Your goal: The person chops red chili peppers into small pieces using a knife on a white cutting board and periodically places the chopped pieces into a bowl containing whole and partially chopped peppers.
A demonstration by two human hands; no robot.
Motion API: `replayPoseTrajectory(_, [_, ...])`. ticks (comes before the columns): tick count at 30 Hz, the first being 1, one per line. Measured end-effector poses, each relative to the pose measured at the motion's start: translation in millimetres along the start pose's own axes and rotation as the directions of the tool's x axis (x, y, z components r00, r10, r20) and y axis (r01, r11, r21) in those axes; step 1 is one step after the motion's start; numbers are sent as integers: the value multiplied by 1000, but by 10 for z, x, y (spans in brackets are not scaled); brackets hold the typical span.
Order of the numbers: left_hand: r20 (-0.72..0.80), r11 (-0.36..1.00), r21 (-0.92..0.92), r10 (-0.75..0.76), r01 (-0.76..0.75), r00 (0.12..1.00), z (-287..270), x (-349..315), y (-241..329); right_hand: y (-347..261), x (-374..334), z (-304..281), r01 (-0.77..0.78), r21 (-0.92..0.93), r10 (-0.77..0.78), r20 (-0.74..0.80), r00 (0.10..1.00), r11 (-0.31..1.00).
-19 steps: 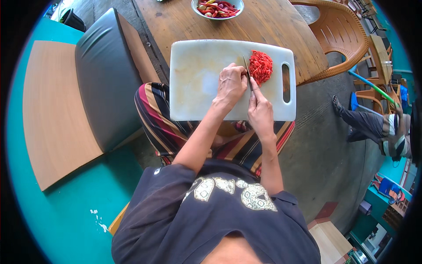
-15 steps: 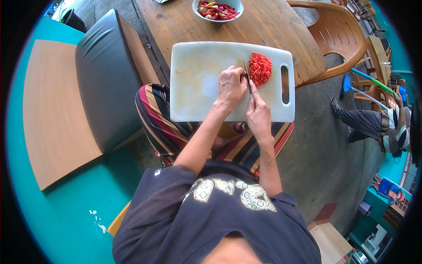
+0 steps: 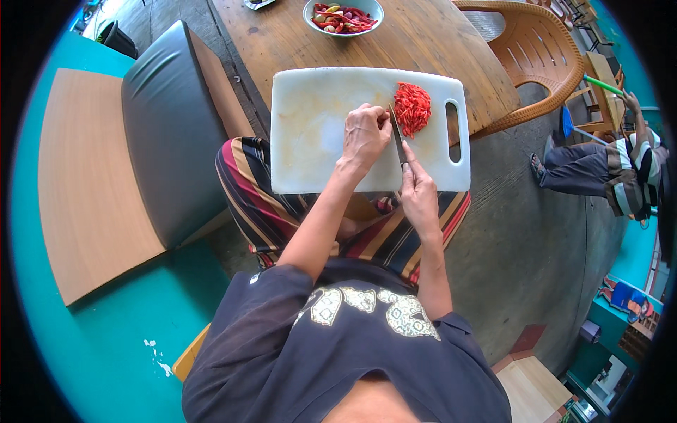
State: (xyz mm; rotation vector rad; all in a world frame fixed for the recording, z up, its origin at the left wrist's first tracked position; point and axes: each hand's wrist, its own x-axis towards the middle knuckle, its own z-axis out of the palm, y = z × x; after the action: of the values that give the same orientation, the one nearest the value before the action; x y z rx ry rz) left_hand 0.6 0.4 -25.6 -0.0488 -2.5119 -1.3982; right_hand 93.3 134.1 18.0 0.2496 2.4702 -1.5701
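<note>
A white cutting board (image 3: 303, 158) lies across my lap, close to the wooden table. My right hand (image 3: 421, 196) is closed around a knife (image 3: 397, 127), its blade pointing away from me. Just left of the blade, my left hand (image 3: 366, 135) rests over the board with its fingers curled together; whatever they pinch is hidden. A heap of finely sliced red chillies (image 3: 412, 108) sits right of the knife, between it and the board's handle slot. Beyond the board, a pale bowl (image 3: 345, 34) of whole red chillies and small shallot-like pieces stands on the table.
The wooden table (image 3: 416, 53) spans the far side, with a brown plastic chair (image 3: 539, 53) at its right. To my left is a dark padded seat (image 3: 173, 134). At the right, another person (image 3: 599, 173) holds a green pole (image 3: 603, 86) above the floor.
My right hand has drawn the knife back slightly toward me. My left hand stays curled near the blade. At the right, the other person and the green pole have shifted.
</note>
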Motion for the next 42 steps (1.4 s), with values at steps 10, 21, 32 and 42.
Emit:
replayPoseTrajectory(10, [-2, 1000, 25, -16, 16, 1000, 5, 25, -19, -82, -10, 80, 147, -141, -161, -88, 983, 979])
replayPoseTrajectory(21, [42, 1000, 25, -8, 7, 999, -4, 34, -20, -212, 3, 35, 64, -234, -79, -54, 995, 970])
replayPoseTrajectory(32, [21, 999, -17, -42, 42, 999, 28, 38, 20, -150, 78, 69, 113, -238, -128, -48, 991, 965])
replayPoseTrajectory(42, [-21, 996, 76, 46, -44, 999, -23, -46, -17, -38, 3, -16, 106, -195, -114, -34, 993, 975])
